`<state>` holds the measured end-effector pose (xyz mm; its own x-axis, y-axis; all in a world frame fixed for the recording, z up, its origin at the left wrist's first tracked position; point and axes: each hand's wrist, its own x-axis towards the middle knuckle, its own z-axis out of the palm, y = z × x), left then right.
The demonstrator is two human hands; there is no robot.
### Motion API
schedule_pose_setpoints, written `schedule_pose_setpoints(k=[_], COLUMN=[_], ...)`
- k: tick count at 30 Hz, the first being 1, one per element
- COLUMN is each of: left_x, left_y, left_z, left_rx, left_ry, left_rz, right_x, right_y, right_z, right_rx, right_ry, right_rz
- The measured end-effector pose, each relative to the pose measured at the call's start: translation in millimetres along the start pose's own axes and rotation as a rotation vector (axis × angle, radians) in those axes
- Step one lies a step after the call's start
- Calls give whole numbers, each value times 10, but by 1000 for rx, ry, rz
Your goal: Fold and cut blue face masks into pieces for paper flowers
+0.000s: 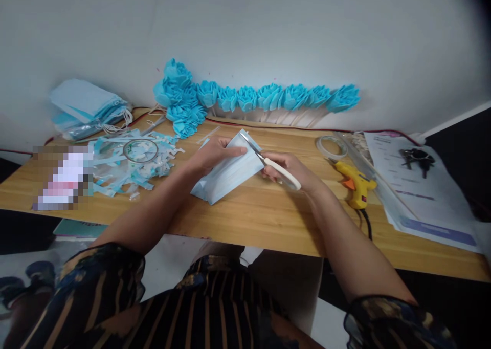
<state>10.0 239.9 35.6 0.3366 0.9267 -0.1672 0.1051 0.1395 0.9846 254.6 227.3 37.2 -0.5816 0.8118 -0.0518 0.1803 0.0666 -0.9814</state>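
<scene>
My left hand (215,152) grips the upper edge of a light blue face mask (226,177) that lies slanted on the wooden table (268,221). My right hand (286,169) is closed round the white handles of a pair of scissors (268,160). The scissor blades point up and left along the mask's top right edge, close to my left fingers.
A row of blue mask flowers (264,97) leans on the wall. A stack of masks (88,106) and a heap of cut strips with a tape ring (140,150) lie left. A tape roll (330,147), yellow glue gun (356,184) and papers (418,185) lie right.
</scene>
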Motion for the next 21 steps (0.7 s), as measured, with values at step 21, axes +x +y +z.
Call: schedule_pose_setpoints(k=[21], left_x=[3], left_y=[25], left_z=[-35], left_rx=[-17], left_ry=[22], left_rz=[29], right_x=[7], right_y=[-2], right_z=[3], right_rx=[77], right_ry=[62], right_rz=[56])
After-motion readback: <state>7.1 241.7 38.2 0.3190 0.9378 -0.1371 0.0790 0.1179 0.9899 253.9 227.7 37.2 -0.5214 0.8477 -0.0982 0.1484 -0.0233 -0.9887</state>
